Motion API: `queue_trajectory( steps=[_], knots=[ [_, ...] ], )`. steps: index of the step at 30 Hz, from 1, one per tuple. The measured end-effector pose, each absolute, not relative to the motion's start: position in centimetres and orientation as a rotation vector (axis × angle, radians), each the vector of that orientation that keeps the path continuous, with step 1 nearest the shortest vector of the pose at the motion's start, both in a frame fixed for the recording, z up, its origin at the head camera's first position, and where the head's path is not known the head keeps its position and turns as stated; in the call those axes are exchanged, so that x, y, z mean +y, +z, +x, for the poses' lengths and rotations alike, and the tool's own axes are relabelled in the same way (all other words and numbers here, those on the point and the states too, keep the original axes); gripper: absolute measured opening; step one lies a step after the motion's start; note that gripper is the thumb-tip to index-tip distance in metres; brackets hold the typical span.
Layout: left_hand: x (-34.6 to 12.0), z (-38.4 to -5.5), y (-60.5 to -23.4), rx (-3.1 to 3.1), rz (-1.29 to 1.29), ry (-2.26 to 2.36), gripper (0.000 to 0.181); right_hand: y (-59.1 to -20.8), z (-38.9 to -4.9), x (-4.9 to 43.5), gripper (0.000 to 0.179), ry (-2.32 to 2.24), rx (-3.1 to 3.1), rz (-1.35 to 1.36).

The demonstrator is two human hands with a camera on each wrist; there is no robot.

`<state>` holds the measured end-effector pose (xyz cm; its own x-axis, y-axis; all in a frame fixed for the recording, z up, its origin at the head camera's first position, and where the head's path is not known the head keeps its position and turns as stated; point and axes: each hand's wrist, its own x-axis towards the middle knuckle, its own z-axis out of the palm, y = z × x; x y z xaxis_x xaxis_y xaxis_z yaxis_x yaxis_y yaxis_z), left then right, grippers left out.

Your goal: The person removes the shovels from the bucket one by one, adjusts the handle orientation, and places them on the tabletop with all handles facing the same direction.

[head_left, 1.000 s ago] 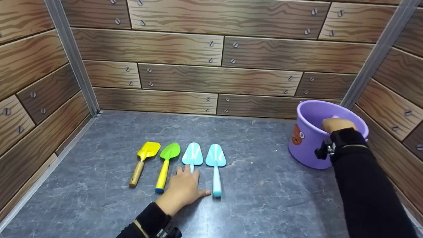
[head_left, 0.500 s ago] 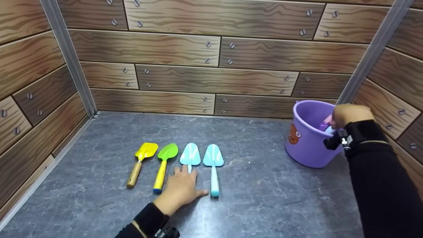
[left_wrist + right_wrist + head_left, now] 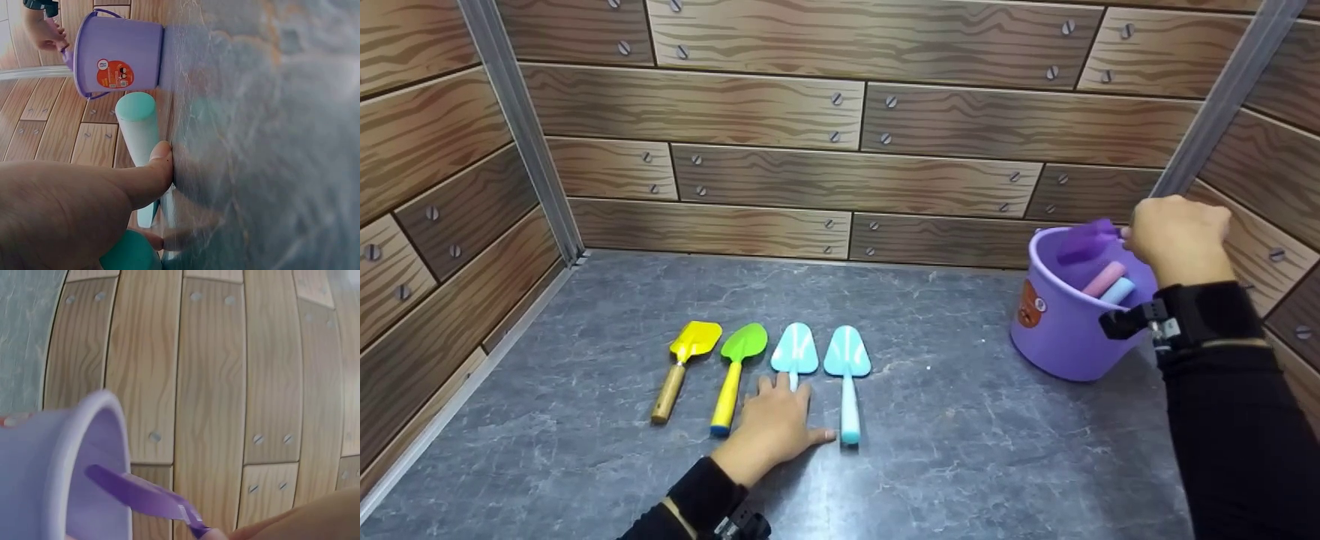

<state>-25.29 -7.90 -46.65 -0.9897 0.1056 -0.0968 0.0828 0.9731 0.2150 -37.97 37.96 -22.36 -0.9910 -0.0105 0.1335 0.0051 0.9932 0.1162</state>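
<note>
At the right, my right hand grips a toy shovel with a purple blade. The blade is tilted partly inside the mouth of the purple bucket; in the right wrist view the blade crosses the rim. A pink handle and a light blue handle lean inside the bucket. My left hand rests with spread fingers over the handle of a light blue shovel, its palm hiding most of that handle. Beside its thumb lies a second light blue shovel.
Left of the hand lie a green shovel with a yellow handle and a yellow shovel with a wooden handle, blades facing the back. Wood-patterned walls enclose the grey marbled surface at the back and sides.
My right hand has risen from inside the bucket, lifting the purple shovel, and the pink and light blue handles now show. My left hand has stayed in place.
</note>
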Motion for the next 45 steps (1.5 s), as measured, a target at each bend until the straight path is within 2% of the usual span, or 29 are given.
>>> queue_trajectory(
  steps=[8, 18, 23, 29, 37, 45],
  knots=[
    [-8.0, -25.3, -46.5, 3.006, 0.143, 0.360, 0.082, -24.3, -36.4, 35.8, 0.040, 0.118, -2.810, 0.035],
    [-8.1, -25.4, -46.8, 3.000, 0.141, 0.379, 0.081, -29.9, -34.7, 30.5, 0.036, 0.474, -2.651, 0.152],
    [-8.0, -25.3, -46.9, 3.000, 0.138, 0.368, 0.080, -33.3, -34.9, 29.2, 0.039, 0.617, -2.665, 0.220],
    [-8.1, -25.3, -46.7, 3.005, 0.155, 0.369, 0.080, -37.7, -36.7, 28.8, 0.027, 0.663, -2.641, 0.318],
    [-8.3, -25.4, -46.3, 3.034, 0.168, 0.346, 0.081, -37.2, -35.0, 26.3, 0.032, 0.646, -2.751, 0.333],
    [-8.2, -25.4, -46.6, 3.001, 0.147, 0.358, 0.083, -38.1, -35.0, 25.7, 0.027, 0.608, -2.766, 0.376]
  ],
)
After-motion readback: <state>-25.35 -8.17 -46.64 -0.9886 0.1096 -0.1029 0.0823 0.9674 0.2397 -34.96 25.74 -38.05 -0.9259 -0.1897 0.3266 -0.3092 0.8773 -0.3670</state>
